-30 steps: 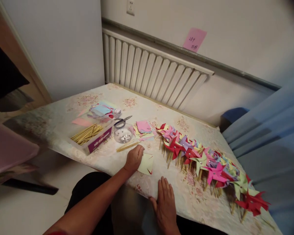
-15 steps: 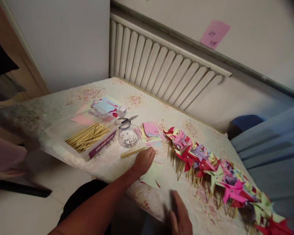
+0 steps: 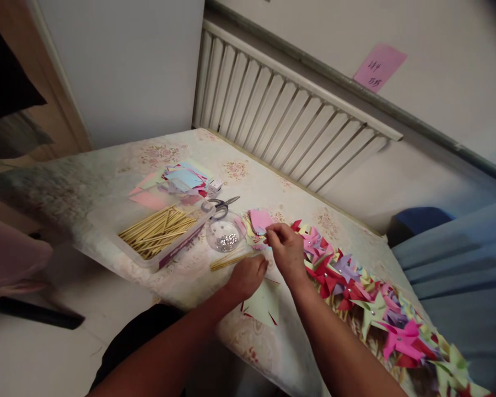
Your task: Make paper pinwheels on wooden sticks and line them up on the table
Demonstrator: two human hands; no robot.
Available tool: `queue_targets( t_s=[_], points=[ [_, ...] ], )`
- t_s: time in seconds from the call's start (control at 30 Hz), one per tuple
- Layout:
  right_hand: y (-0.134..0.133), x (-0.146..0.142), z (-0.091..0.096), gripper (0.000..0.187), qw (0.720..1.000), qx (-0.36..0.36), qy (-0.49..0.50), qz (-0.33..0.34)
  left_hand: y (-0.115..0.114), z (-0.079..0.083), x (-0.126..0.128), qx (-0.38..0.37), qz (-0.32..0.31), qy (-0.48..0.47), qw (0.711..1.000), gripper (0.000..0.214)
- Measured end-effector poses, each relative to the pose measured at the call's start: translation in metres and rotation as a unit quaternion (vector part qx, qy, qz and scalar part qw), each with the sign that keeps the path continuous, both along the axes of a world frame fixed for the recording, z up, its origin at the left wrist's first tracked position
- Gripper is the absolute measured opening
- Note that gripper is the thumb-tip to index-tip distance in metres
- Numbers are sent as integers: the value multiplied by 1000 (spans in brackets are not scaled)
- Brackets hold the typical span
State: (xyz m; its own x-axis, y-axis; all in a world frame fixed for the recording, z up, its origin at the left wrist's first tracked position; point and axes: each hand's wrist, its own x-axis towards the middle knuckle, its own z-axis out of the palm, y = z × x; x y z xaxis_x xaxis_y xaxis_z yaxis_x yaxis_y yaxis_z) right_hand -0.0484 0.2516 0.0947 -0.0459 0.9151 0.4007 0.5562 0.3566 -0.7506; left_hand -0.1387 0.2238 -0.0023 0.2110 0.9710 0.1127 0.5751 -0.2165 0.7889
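My left hand (image 3: 248, 277) is closed, its knuckles up, at the top edge of a pale green paper square (image 3: 261, 303) with red showing at its slits. What that hand may hold is hidden. My right hand (image 3: 286, 248) has its thumb and fingertips pinched together at the right side of a small stack of coloured paper squares (image 3: 259, 219), pink on top. Anything between those fingertips is too small to make out. Several loose thin sticks (image 3: 227, 263) lie just beyond my left hand. A round clear dish (image 3: 226, 237) of shiny metal pins stands behind them.
A clear plastic box (image 3: 149, 263) full of thin wooden sticks stands at left. Scissors (image 3: 223, 207) and more coloured paper (image 3: 186, 177) lie behind it. A long row of finished pinwheels (image 3: 347, 281) runs along the right. Part of another person (image 3: 14, 253) shows at the left edge.
My right hand has moved from the near table edge up and forward to the paper stack, its fingers now pinched. My left hand stays closed at the green paper.
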Motion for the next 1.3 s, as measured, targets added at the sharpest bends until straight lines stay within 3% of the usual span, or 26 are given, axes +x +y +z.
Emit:
queue_targets(
  t_s=[0.1, 0.23, 0.43, 0.57, 0.77, 0.9, 1.07, 1.3],
  points=[
    [26, -5, -9, 18, 1000, -26, 7, -5, 0, 0, -2, 0, -5, 16, 1000, 33],
    [44, 5, -37, 15, 996, -70, -58, 4, -2, -3, -3, 9, -32, 44, 998, 34],
    [44, 14, -70, 17, 968, -113, -197, 108, -8, -2, -4, -7, -27, 81, 996, 34],
    [48, 13, -74, 19, 938, -90, -303, 144, -10, -1, -7, -18, -21, 108, 994, 32],
    [50, 3, -78, 26, 854, -67, -489, 164, -11, -7, -13, -22, 0, 109, 994, 31],
    [49, -2, -82, 23, 808, -65, -561, 165, -11, -14, -14, 5, -6, 74, 997, 28],
    [49, -3, -87, 17, 803, -41, -568, 174, -7, -24, -14, 41, -10, 45, 998, 25],
    [44, 10, -84, 17, 807, -17, -566, 168, -2, -33, -16, 46, 41, 2, 998, 24]
  ],
)
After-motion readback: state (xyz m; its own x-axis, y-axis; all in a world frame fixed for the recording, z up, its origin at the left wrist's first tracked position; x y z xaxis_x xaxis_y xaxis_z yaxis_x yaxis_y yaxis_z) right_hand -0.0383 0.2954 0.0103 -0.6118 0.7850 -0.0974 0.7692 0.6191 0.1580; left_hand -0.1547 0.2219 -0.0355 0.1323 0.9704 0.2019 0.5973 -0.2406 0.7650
